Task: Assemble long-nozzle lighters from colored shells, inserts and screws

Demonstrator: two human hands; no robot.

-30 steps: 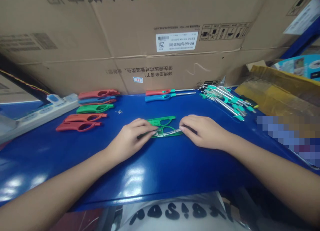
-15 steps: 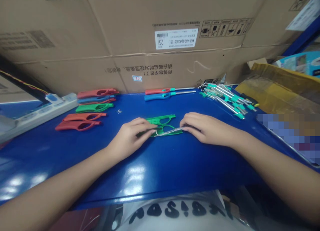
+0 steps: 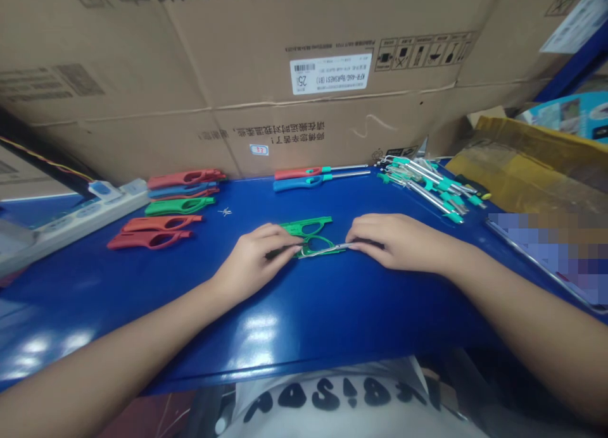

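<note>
In the head view, the right hand [image 3: 396, 245] had its thumb and fingers clamped on the end of a metal tube [image 3: 344, 245]. The left hand [image 3: 251, 254] had its fingertips nearly together beside a thin wire [image 3: 310, 254]; whether they were clamped on it, I could not tell. The tube and wire lay over the near green half [image 3: 319, 238], between the hands on the blue table [image 3: 294, 324].

In my judgement, an uneven pull could bend the wire or make it slip, and a tilted tube could lift away from the green half. A push could also slide this light half.

I counted two green halves, and at the left four red handles [image 3: 128, 240], one blue handle [image 3: 166, 191] and one green handle [image 3: 159, 207]. Farther back lay two rodded pieces [image 3: 289, 173]. The piled tubes [image 3: 446, 207] and tiny pins [image 3: 225, 211] were several, but too tangled to count.
</note>
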